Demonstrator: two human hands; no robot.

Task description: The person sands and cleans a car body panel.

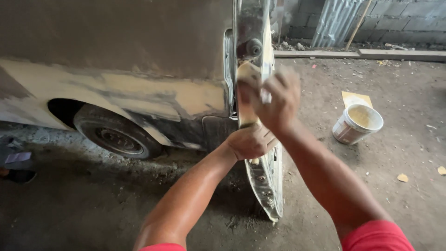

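Open vehicle door edge (267, 176) being worked by 2 hands.
It is steadied by the clamped left hand (251, 142); a pale pad (247, 74) is pressed on by the closed right hand (274, 100).

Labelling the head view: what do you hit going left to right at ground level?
Dark shoe → vehicle wheel → open door's lower edge → white bucket of filler → tan scrap on the dirt.

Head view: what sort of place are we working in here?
Most likely a rough auto body repair yard: a vehicle body patched with tan filler, a bare dirt floor, and an open white bucket of filler-like paste.
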